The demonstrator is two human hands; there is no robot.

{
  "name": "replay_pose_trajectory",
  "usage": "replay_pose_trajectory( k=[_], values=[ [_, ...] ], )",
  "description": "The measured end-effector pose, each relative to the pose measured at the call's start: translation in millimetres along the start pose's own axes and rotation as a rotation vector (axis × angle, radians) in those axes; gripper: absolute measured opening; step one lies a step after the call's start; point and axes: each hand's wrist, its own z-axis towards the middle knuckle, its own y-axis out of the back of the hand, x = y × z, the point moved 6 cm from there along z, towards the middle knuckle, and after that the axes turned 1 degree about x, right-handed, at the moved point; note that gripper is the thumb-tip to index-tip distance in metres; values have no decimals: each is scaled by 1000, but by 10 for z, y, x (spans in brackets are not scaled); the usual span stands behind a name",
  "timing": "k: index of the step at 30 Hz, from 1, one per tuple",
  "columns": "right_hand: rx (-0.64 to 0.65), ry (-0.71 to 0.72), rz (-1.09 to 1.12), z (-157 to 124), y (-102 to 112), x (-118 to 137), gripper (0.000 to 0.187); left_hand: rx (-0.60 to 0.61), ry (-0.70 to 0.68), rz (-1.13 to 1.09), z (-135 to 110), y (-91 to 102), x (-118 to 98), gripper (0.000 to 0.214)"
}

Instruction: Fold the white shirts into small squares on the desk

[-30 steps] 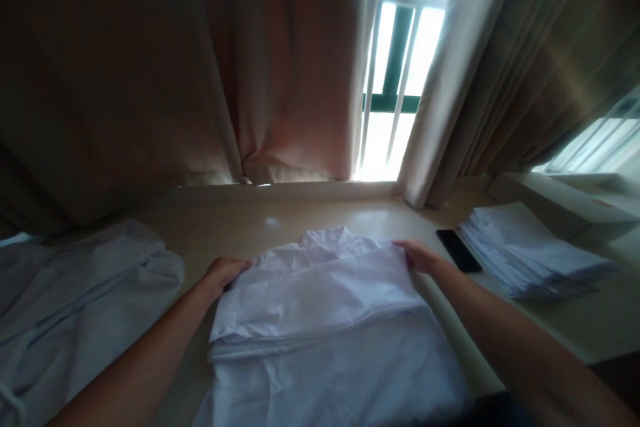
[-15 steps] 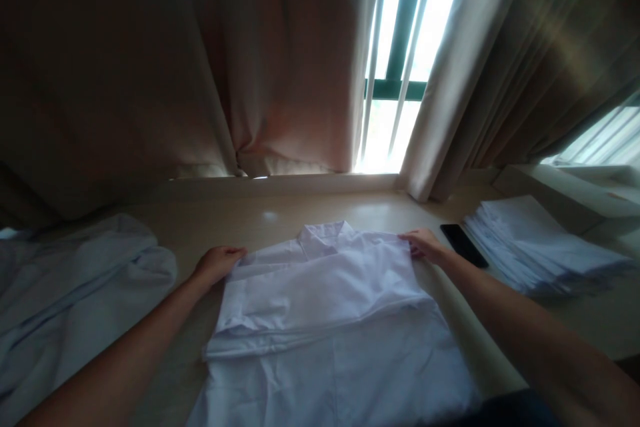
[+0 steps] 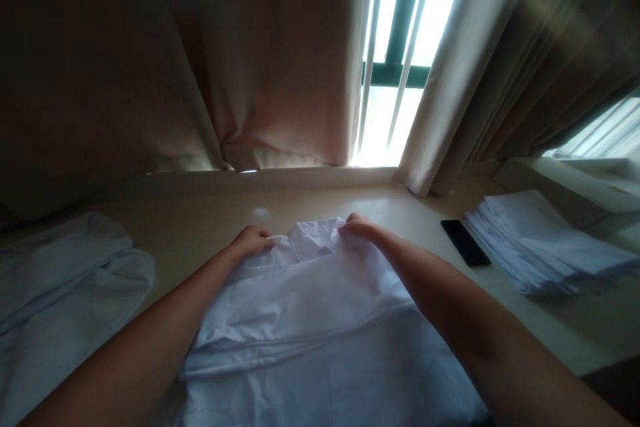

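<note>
A white collared shirt (image 3: 310,307) lies partly folded on the beige table (image 3: 200,227) in front of me, collar pointing away. My left hand (image 3: 253,241) rests on the shirt's far edge just left of the collar, fingers curled onto the cloth. On the other side of the collar my right hand (image 3: 359,228) has its fingers bent down onto the fabric. Both forearms stretch over the shirt. Whether either hand pinches the cloth or only presses on it is unclear.
A heap of loose white garments (image 3: 55,307) lies at the left. At the right stands a stack of folded white shirts (image 3: 545,247), with a black phone (image 3: 465,242) beside it. Curtains (image 3: 240,60) and a barred window (image 3: 395,53) rise behind the table.
Both hands have moved inward from the shirt's outer shoulders to either side of the collar. The camera has tilted slightly, shifting the scene left.
</note>
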Motion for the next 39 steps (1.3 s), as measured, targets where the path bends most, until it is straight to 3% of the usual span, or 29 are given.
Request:
replay_pose_trajectory(
  k=[6, 11, 13, 15, 18, 20, 22, 25, 27, 31, 34, 36, 39],
  values=[
    [-173, 4, 4, 209, 133, 49, 26, -175, 24, 47, 187, 204, -41, 30],
    [-337, 82, -15, 452, 419, 330, 29, -385, 18, 89, 405, 485, -310, 53],
    [-398, 139, -29, 405, 553, 397, 35, -457, -28, 105, 436, 562, -446, 62],
    [-483, 245, -75, 167, 681, 309, 42, -536, -90, 119, 386, 598, -573, 65],
    [-610, 409, -248, -518, 812, -282, 37, -621, -161, 121, 117, 538, -685, 61],
    [-691, 408, -401, -1020, 891, -963, 36, -644, -209, 120, -200, 428, -694, 50],
    [-812, 290, -511, -1421, 1022, -1716, 44, -668, -299, 138, -607, 296, -662, 39],
    [-915, 136, -585, -1702, 1171, -2552, 58, -749, -373, 189, -1256, 142, -451, 38],
    [-921, 72, -608, -1718, 1193, -2827, 62, -756, -290, 222, -1590, 80, -157, 41],
    [-873, -35, -623, -1654, 1133, -2978, 61, -660, -18, 258, -2037, 33, 610, 47],
    [-832, -99, -609, -1641, 1104, -3010, 59, -568, 85, 154, -2271, -25, 1073, 55],
    [-816, -117, -594, -1641, 1104, -3030, 58, -528, 140, 69, -2389, -98, 1267, 55],
    [-812, -120, -571, -1638, 1110, -3049, 60, -510, 100, 23, -2485, -206, 1317, 50]
  ],
)
